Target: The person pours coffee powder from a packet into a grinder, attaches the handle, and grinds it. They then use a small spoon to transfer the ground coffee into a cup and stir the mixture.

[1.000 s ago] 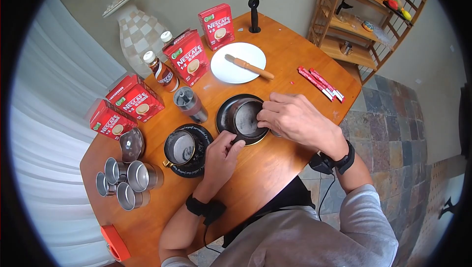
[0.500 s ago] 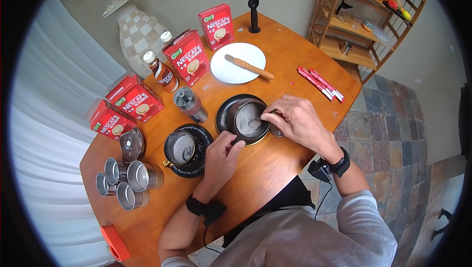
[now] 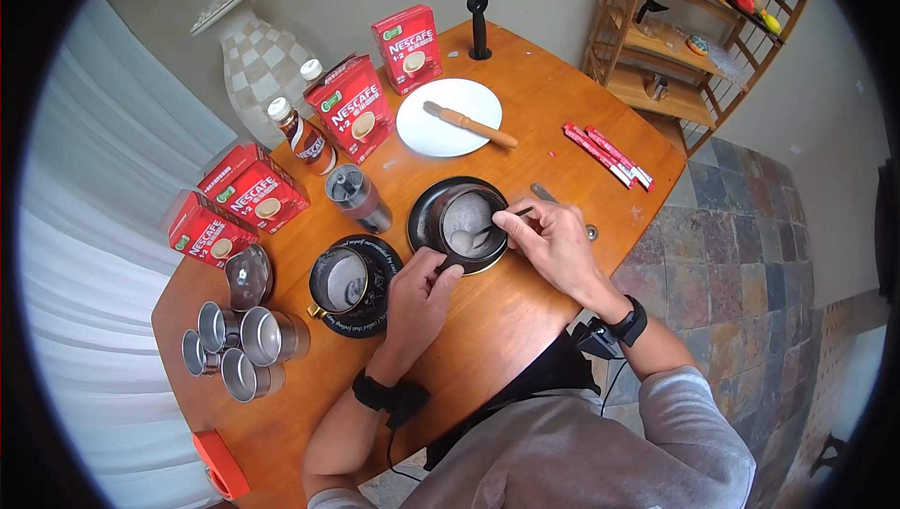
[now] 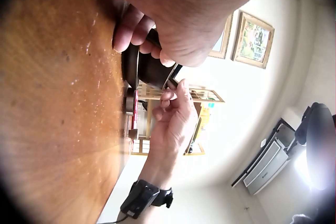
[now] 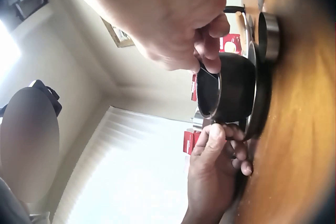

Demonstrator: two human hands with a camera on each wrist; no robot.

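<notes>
A dark cup (image 3: 466, 195) stands on a black saucer (image 3: 419, 217), with greyish-white contents inside. My left hand (image 3: 424, 295) grips the cup's handle between thumb and fingers, close over the table. Over the right side of the rim, my right hand (image 3: 562, 248) pinches the handle of a spoon (image 3: 486, 232); its bowl sits down in the cup. In the right wrist view, a shallow round metal cup (image 5: 269, 37) lies beside the saucer, near my right hand. Left of my left hand, a second dark cup (image 3: 339, 282) with a gold handle rests on a lettered black saucer (image 3: 362, 323).
Behind the cups stand a grinder-like cylinder (image 3: 359, 200), a Nescafe bottle (image 3: 305, 139) and red Nescafe boxes (image 3: 354, 111). A brush (image 3: 469, 125) lies across a white plate (image 3: 427, 139). Red sachets (image 3: 600, 155) lie at right, several metal cups (image 3: 267, 336) at left.
My right hand has lowered and shifted a little at the cup's right side; the spoon now shows in the cup. The left hand keeps its grip on the handle.
</notes>
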